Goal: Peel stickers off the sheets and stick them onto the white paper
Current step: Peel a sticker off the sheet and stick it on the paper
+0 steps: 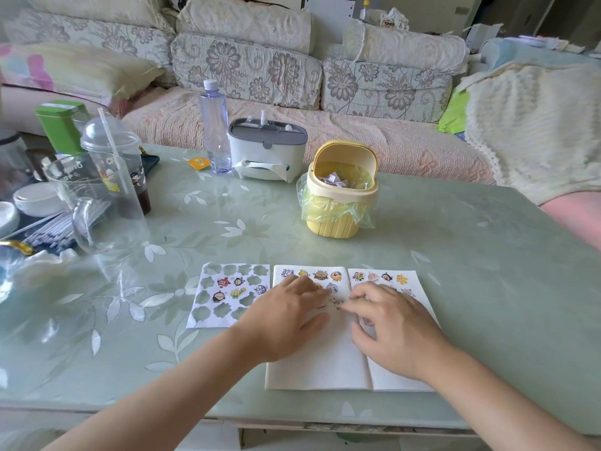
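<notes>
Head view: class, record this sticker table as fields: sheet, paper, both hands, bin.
sheet: sticker sheet left of paper, mostly empty cut-outs
paper: white paper, stickers along far edge
left hand: flat on paper
right hand: fingertips at a sticker near the crease, grip unclear
bin: yellow bin behind paper, lid up, scraps inside

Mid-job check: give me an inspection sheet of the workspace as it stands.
Surface: green leaf-patterned table, glossy.
Job's things: sticker sheet, mostly peeled, left of the white paper; stickers line the paper's top.
Clutter: yellow bin holding scraps, tissue box, water bottle, domed cup, green tin, along the far and left sides.
Hands: left hand flat on the paper; right hand touches a sticker near the fold with bent fingers, pinch unclear.
Cables: nothing seen.
Surroundings: floral sofa behind.
</notes>
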Demonstrator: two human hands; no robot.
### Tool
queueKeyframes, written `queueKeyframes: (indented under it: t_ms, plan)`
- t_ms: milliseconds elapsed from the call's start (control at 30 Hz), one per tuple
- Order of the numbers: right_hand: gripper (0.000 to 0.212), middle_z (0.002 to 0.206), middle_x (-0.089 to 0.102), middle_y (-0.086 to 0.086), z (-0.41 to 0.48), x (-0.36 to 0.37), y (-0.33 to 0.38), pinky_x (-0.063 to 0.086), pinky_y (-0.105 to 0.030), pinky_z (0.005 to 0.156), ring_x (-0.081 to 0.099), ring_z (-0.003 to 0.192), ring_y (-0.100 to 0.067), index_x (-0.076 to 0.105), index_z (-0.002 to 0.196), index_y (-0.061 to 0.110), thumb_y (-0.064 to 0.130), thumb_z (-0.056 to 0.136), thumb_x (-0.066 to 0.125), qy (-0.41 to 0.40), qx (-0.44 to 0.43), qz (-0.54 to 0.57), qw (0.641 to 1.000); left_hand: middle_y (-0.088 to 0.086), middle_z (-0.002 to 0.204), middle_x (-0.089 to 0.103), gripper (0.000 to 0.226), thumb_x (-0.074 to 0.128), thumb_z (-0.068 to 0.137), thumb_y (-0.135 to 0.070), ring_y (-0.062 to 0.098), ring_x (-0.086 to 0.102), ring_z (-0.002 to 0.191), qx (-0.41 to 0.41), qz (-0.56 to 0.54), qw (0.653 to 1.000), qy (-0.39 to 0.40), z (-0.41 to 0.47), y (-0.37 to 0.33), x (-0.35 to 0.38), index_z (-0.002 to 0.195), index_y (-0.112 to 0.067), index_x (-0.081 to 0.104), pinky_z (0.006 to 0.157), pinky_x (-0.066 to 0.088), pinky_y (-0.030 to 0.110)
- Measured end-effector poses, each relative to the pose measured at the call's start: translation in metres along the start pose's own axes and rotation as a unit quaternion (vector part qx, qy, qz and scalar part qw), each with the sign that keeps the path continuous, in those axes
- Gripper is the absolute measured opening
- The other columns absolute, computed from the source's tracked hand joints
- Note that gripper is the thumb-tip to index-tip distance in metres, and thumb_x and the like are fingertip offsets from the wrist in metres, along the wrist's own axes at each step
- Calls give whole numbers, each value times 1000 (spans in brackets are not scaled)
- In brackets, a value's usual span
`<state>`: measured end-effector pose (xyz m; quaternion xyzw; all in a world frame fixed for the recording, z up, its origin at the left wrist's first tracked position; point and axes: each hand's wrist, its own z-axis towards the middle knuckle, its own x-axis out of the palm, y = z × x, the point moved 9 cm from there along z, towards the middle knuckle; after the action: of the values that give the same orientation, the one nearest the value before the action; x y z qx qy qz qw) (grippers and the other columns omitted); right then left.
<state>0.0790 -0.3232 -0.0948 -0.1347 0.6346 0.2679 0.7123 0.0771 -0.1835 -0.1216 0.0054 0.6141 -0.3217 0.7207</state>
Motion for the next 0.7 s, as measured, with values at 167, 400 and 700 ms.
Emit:
queueKeyframes:
  t_ms: [167,400,700]
  plan:
    - [34,114,57,19,33,-6,21,48,-30,86,57,101,-7,67,122,37,37,91,53,10,13,83,996,-7,113,62,31,57,95,-28,12,57,102,-30,-63,994,-86,-4,28,-44,124,-23,68,86,48,27]
    - [34,111,60,13,86,26,66,48,-31,89,59,102,-13,63,124,37,34,92,54,76,-10,114,991,-15,121,57,36,57,92,-40,11,52,113,-136,46,988,-58,-35,103,-75,126,-30,63,86,51,34]
    - [50,136,43,18,108,46,91,42,-29,88,54,112,-11,44,144,38,48,96,51,119,-17,57,991,-18,150,35,82,39,79,-83,7,28,139,-136,110,984,25,-60,116,-62,148,-39,38,108,27,26]
